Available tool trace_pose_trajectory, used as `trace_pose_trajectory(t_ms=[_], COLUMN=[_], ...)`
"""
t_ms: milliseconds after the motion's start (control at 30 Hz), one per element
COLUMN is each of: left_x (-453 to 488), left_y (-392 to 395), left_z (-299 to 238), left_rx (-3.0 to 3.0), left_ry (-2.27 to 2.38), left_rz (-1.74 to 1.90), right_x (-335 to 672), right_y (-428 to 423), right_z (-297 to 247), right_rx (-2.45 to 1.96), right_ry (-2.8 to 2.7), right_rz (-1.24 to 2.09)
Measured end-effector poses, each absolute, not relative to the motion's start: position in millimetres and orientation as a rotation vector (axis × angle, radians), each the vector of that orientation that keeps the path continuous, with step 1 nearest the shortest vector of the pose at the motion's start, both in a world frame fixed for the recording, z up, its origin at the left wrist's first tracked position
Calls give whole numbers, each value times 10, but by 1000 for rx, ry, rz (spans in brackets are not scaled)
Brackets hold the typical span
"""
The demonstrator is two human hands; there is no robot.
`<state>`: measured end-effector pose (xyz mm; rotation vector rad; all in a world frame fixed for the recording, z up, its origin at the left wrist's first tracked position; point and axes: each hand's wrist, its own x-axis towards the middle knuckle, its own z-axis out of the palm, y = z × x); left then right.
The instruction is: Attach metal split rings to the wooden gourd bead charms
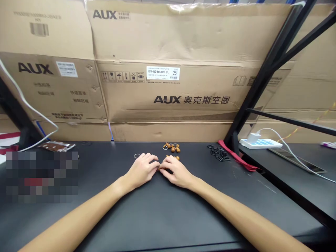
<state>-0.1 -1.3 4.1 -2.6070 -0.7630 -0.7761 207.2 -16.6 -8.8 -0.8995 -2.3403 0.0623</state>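
My left hand (143,170) and my right hand (175,171) meet palm down on the black tabletop (162,206). Their fingertips close on a small brown wooden charm (161,168), which is mostly hidden by my fingers. A silver metal key ring (137,155) lies just beyond my left hand. Just past my right fingers sits another wooden piece (173,158). Farther back lies a small cluster of wooden keychain charms with rings (171,147).
Black rubber rings (218,153) and a red strap (237,156) lie to the right. A black shelf post (235,138) stands behind them. A white power strip (259,143) sits on a lower surface at right. Large cardboard boxes (168,91) rise along the back edge.
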Motion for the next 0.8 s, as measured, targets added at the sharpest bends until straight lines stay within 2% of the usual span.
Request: trace_pose_trajectory(t_ms=[267, 467, 800], left_x=[12, -2, -186], left_y=[-13, 33, 254], left_z=[24, 1, -45], left_rx=[-2586, -2619, -2473], left_ry=[-804, -1033, -1480], left_rz=[-774, -900, -930], right_x=[2095, 2087, 2196], right_y=[-169, -192, -49], right_z=[-84, -76, -133], right_rx=[-825, -783, -1108], right_ry=[-2381, -2433, -2284], right_rz=[74, 0, -200])
